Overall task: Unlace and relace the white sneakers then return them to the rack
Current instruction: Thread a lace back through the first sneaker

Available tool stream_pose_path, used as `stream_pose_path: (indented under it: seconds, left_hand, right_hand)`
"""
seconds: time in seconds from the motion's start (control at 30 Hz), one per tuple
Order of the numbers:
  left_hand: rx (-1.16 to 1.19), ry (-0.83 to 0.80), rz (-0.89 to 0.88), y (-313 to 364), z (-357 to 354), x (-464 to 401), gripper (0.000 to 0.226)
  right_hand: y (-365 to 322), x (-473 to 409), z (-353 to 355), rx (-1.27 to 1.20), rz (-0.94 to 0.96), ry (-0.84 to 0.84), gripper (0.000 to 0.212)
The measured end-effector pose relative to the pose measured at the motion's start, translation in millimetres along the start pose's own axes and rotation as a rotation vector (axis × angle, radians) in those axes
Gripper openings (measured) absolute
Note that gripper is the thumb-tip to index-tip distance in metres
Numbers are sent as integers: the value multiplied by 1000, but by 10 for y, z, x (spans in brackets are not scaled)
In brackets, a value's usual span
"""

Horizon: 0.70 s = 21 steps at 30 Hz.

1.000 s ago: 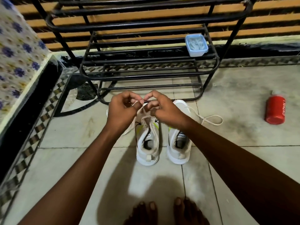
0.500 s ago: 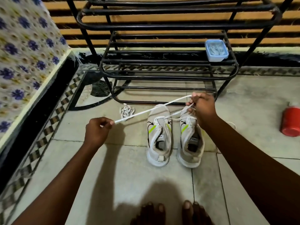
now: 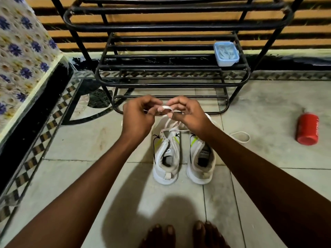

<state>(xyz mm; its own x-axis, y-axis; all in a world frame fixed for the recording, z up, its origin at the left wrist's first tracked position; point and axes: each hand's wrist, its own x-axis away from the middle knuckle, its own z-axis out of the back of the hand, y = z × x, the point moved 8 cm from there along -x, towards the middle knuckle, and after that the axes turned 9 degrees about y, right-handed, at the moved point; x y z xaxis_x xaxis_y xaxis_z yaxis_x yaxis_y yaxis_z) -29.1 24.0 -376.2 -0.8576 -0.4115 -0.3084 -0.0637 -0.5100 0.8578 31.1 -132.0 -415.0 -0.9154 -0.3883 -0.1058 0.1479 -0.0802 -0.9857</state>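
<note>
Above the toes of two white sneakers [image 3: 184, 154] set side by side on the tiled floor [image 3: 268, 108] before the black rack [image 3: 172, 76], a white lace [image 3: 166, 110] is pinched by both the left hand [image 3: 138, 116] and the right hand [image 3: 188, 113].

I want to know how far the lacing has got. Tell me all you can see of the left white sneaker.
The left sneaker stands upright on the tiled floor, heel toward the camera, beside its mate. White fabric-like upper, yellow-green and black side marks, heel tab. A white lace rises from its front, pinched by both hands.
</note>
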Motion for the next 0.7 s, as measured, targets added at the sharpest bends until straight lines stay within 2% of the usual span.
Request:
stream_pose_path:
  seconds: [0.13,0.23,0.27,0.33,0.4,0.43,0.5,0.57,0.63,0.7]
  left_hand:
    - [15,44,64,-148,-59,3,12]
    - [-53,-42,111,-316,-194,106,15]
    - [-106,-135,159,-411,-273,166,23]
    - [-257,-369,288,-657,-435,361,55]
    - [-364,-531,352,-843,-549,555,91]
    - [-395,-564,345,-900,-588,619,98]
    - [-435,-558,303,-979,-643,686,89]
    - [-452,-478,282,-1024,-637,666,64]
    - [-405,-409,340,-1071,-604,652,50]
    - [-304,-362,404,-1124,-561,672,46]
  right_hand:
    - [7,20,98,-70,-33,-2,13]
    - [142,22,267,86,-72,58,17]
    - [153,21,321,192,-39,88,16]
    - [154,20,432,384,26,184,17]
    - [142,55,490,435,25,279,18]
    - [154,71,477,419,5,297,17]
    - [224,88,369,380,-42,275,20]
    - [338,103,201,368,-73,208,22]
    - [469,119,31,393,-84,126,20]
    - [568,131,-100,467,-80,78,12]
